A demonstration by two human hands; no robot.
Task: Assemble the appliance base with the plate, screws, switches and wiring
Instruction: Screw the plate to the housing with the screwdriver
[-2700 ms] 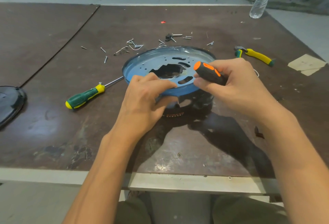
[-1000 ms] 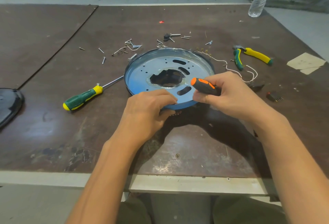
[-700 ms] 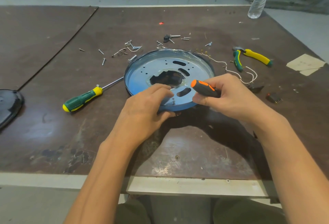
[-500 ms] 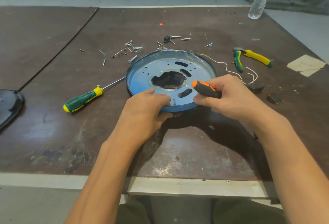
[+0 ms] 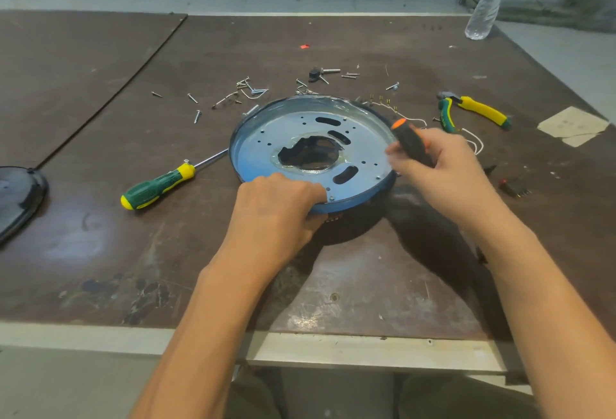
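While the left hand (image 5: 276, 208) curls its fingers (image 5: 301, 187) over the near rim of the blue appliance base (image 5: 354, 204) on the tabletop (image 5: 366, 285), the right hand (image 5: 445, 170) grips an orange-and-black screwdriver (image 5: 410, 140) (slightly blurred) at its right edge; loose screws (image 5: 233, 95) lie beyond.

A bottle (image 5: 490, 2) stood at the table's (image 5: 366, 268) far right corner; pliers (image 5: 480, 112) and paper (image 5: 571, 125) lay by its right edge, a green screwdriver (image 5: 156, 185) and black lid (image 5: 20, 198) toward the left.
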